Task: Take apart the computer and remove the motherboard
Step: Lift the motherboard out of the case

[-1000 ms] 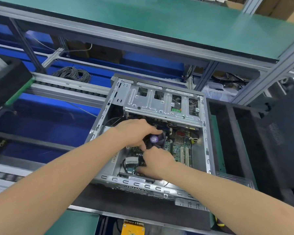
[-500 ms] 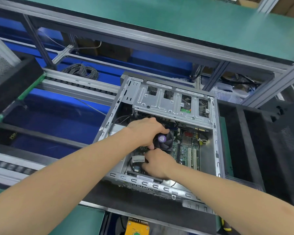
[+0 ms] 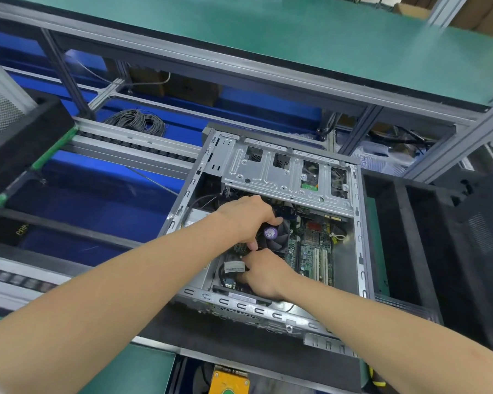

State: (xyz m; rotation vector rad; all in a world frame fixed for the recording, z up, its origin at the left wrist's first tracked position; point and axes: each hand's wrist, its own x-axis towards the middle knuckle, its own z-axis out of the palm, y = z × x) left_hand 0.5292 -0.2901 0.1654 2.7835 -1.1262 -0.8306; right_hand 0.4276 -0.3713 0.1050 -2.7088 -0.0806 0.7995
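An open silver computer case [image 3: 359, 240] lies on its side at the centre. Inside it sits the green motherboard [image 3: 315, 255], carrying a black cooler fan [image 3: 279, 237] with a purple label. My left hand [image 3: 246, 217] reaches in from the left, and its curled fingers and thumb grip the fan's left edge. Just below it, my right hand [image 3: 264, 273] is curled down over the board beside a black cable with a white tag [image 3: 234, 267]. What its fingertips hold is hidden. A metal drive cage [image 3: 268, 172] spans the case's far end.
The case rests on a black foam tray [image 3: 239, 339] over a conveyor frame. A coil of grey wire [image 3: 137, 120] lies at the back left. Black foam dividers [image 3: 410, 237] stand to the right. A green shelf [image 3: 268, 32] overhangs the far side. A yellow device [image 3: 229, 382] sits below.
The view has shifted a little, so the case sits further right and lower. Both hands stay at the fan and the board's near-left corner, with hardly any movement.
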